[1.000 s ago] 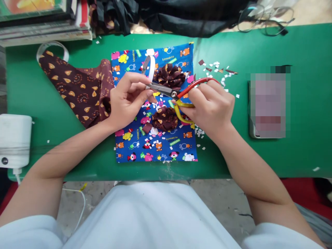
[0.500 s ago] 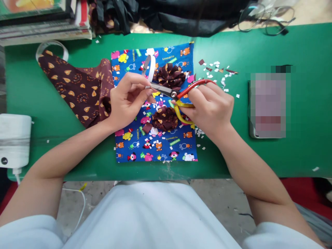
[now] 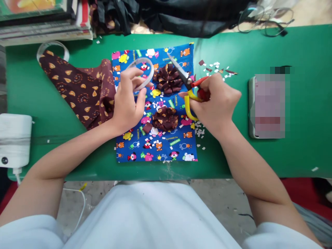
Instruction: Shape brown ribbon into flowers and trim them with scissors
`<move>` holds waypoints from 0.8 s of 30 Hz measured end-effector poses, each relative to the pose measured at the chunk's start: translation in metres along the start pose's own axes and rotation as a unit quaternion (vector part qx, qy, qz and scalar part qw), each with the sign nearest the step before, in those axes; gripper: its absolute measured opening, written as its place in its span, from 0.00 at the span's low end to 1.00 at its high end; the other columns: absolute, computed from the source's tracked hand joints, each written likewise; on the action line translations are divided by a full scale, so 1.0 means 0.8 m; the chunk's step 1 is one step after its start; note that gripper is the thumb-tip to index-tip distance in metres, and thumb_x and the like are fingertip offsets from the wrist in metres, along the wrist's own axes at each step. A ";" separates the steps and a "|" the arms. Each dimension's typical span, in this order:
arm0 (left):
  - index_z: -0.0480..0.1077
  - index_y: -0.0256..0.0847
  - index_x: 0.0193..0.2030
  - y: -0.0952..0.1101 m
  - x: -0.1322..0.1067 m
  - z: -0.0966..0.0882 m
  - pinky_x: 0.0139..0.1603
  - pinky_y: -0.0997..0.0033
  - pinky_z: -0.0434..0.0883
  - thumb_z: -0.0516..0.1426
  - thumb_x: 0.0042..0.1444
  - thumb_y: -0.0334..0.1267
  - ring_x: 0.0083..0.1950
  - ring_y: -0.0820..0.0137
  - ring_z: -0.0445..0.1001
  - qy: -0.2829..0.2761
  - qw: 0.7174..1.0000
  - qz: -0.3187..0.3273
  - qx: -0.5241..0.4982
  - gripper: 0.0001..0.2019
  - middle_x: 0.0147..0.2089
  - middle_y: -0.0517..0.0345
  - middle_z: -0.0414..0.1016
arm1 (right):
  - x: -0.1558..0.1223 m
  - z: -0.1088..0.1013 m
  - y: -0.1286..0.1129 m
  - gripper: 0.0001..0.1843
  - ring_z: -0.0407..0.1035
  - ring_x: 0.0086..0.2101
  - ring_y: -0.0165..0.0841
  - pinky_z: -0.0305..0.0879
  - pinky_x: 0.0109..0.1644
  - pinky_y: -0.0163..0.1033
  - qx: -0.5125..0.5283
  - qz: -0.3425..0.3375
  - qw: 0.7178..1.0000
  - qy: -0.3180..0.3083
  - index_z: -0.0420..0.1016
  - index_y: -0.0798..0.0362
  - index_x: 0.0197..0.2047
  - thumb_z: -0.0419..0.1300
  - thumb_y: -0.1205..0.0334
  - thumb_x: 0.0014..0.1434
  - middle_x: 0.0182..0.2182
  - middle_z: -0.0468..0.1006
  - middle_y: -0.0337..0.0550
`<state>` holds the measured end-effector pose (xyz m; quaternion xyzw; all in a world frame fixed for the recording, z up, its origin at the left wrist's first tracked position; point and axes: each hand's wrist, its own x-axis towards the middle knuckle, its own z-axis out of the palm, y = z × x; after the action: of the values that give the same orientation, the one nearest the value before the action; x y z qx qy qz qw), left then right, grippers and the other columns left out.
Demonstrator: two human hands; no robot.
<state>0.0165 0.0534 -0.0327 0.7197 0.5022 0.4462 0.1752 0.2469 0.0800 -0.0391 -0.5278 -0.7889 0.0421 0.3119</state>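
A smooth green table (image 3: pixel 259 155) filled the view, its near edge cut straight across above the person's white-clad lap, with bare green stretching well out beyond the right knuckles. Flat under both sets of fingers lay a rectangular blue cartoon-print cloth (image 3: pixel 155 152), crisp-edged and sprinkled with tiny white paper snips. Just left of the left fingers sat a crumpled brown patterned fabric (image 3: pixel 77 90), soft and folded on itself. Well off to the right of the right fingers lay a flat slab, blurred out, so what it was could not be told. The left hand (image 3: pixel 128 103) had its thumb and fingers curled around a thin white strip loop (image 3: pixel 145 71), pinching it lightly, the loop arching up past the fingertips. The right hand (image 3: pixel 216 102) was closed through the red and yellow handles of the scissors (image 3: pixel 188 84), blades drawn together and pointing up-left from the fingers; part of the handles was hidden inside the grip. Between the two hands' fingertips sat a ruffled brown fabric flower (image 3: pixel 167 79), the blades crossing its right edge, whether touching could not be told. Nearer the wrists lay a second fabric flower (image 3: pixel 165 118), pleated and round
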 end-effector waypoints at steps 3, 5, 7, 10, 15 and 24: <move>0.56 0.47 0.51 -0.008 0.000 0.000 0.56 0.52 0.66 0.55 0.60 0.40 0.50 0.62 0.73 -0.039 0.999 -0.009 0.037 0.15 0.47 0.53 0.72 | 0.008 -0.007 0.005 0.18 0.61 0.24 0.30 0.54 0.28 0.39 -0.007 0.046 0.999 -0.007 0.58 0.47 0.29 0.61 0.46 0.55 0.22 0.68 0.37; 0.58 0.46 0.50 -0.014 -0.001 0.001 0.55 0.52 0.65 0.57 0.58 0.40 0.50 0.62 0.70 -0.048 0.997 -0.010 0.059 0.15 0.49 0.52 0.69 | 0.012 -0.010 0.009 0.18 0.61 0.24 0.30 0.54 0.29 0.39 -0.027 0.080 0.996 -0.014 0.58 0.47 0.30 0.61 0.46 0.54 0.23 0.69 0.38; 0.59 0.45 0.48 -0.018 -0.001 0.001 0.54 0.53 0.65 0.58 0.57 0.38 0.49 0.63 0.68 -0.047 0.996 0.001 0.081 0.15 0.48 0.53 0.68 | 0.015 -0.012 0.013 0.17 0.63 0.25 0.32 0.55 0.30 0.40 -0.058 0.118 0.991 -0.021 0.60 0.48 0.31 0.61 0.46 0.54 0.25 0.71 0.40; 0.59 0.44 0.46 -0.010 -0.001 -0.004 0.51 0.55 0.65 0.59 0.54 0.35 0.45 0.65 0.67 -0.060 0.991 0.013 0.115 0.15 0.42 0.55 0.67 | 0.018 -0.013 0.018 0.16 0.65 0.27 0.34 0.58 0.32 0.41 -0.088 0.159 0.983 -0.039 0.62 0.48 0.32 0.61 0.47 0.55 0.26 0.72 0.42; 0.60 0.42 0.47 0.037 0.002 -0.029 0.38 0.63 0.67 0.56 0.54 0.36 0.36 0.66 0.69 -0.236 0.951 -0.019 0.197 0.14 0.31 0.58 0.66 | 0.021 -0.012 0.017 0.12 0.70 0.33 0.40 0.64 0.37 0.46 -0.145 0.220 0.958 -0.113 0.63 0.49 0.33 0.60 0.52 0.54 0.30 0.73 0.44; 0.56 0.33 0.56 0.085 -0.010 -0.049 0.30 0.67 0.66 0.48 0.60 0.38 0.40 0.60 0.73 -0.438 0.836 0.004 0.330 0.19 0.37 0.49 0.72 | 0.015 -0.017 0.016 0.11 0.70 0.39 0.47 0.65 0.38 0.50 -0.115 0.186 0.968 -0.126 0.64 0.47 0.35 0.57 0.49 0.56 0.32 0.74 0.49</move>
<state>0.0219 0.0093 0.0328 0.8573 0.4873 -0.1068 0.1274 0.2613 0.0921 -0.0282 -0.6876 -0.7097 0.0748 0.1341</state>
